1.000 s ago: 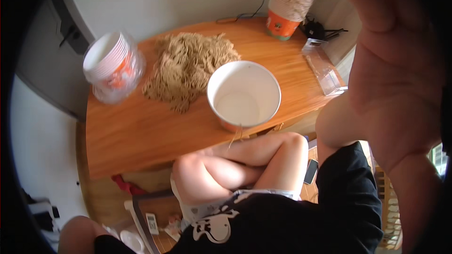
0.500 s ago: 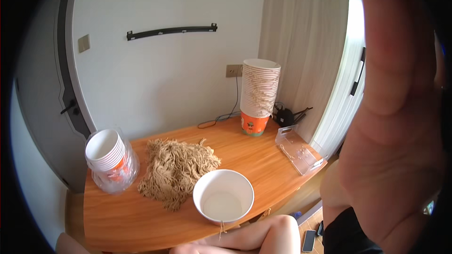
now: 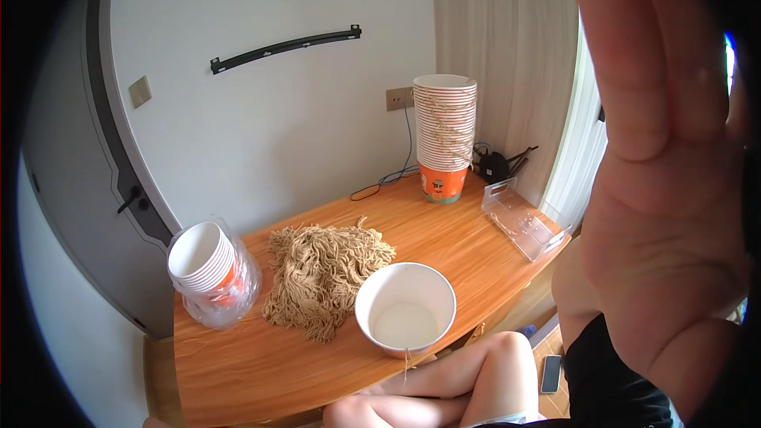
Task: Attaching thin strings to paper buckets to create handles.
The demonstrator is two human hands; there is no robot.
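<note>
My right hand [image 3: 666, 190] is raised close in front of the view at the right, palm facing me and fingers stretched up, with nothing in it. My left hand is out of view. On the wooden table stands a white paper bucket [image 3: 406, 309], its mouth tilted toward me and a thin strand hanging over its near rim. Beside it lies a heap of tan, noodle-like strings [image 3: 325, 277]. Nested white-and-orange buckets [image 3: 202, 261] in clear plastic stand to the left. A tall stack of buckets [image 3: 445, 127] with strands between the rims stands at the back.
A clear plastic tray [image 3: 523, 226] with small bits sits at the table's right edge. Behind it is a black device [image 3: 495, 165] with cables. My bent legs [image 3: 452, 388] are below the table's near edge [image 3: 261, 408]. A phone [image 3: 551, 374] lies on the floor.
The view has shifted, so the table and its things sit further right. My right hand stays raised, now with more of its fingers showing. Nothing on the table has visibly moved.
</note>
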